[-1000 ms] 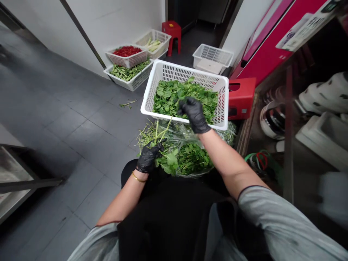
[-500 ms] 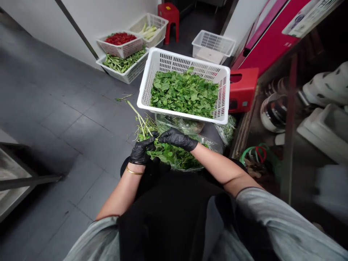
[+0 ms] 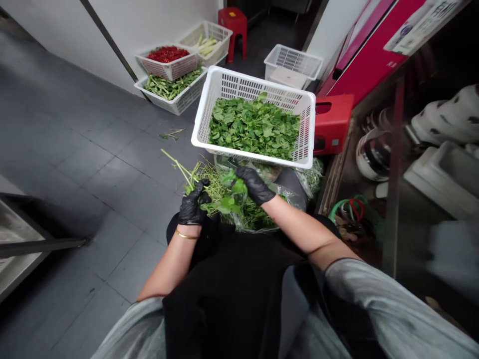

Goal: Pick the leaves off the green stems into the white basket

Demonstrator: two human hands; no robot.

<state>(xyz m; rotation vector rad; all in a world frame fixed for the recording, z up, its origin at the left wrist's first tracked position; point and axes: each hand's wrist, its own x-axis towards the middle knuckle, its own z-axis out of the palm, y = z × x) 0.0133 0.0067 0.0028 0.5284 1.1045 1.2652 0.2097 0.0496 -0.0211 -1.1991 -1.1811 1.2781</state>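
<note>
My left hand (image 3: 194, 204), in a black glove, is closed around a few leafy green stems (image 3: 181, 170) that stick out to the upper left, with leaves hanging on its right side. In my right hand (image 3: 255, 186), also gloved in black, are some plucked green leaves (image 3: 239, 186). Beneath both hands lie a heap of bare stems (image 3: 210, 178) and an opened clear plastic bag (image 3: 296, 199) of greens. Just beyond them, a white slotted basket (image 3: 251, 156) holds a layer of loose green leaves (image 3: 254, 127).
At the back left are baskets of red peppers (image 3: 167, 54), cut green vegetables (image 3: 170, 88) and pale stalks (image 3: 207, 46). A red stool (image 3: 232, 32) stands behind. Another red stool (image 3: 339, 117) is beside the leaf basket, near a metal shelf (image 3: 392, 199) with containers.
My hands have moved apart. The right has drawn away to the right with leaves in its fingers, while the left keeps the stems, now lower and tipped further left.
</note>
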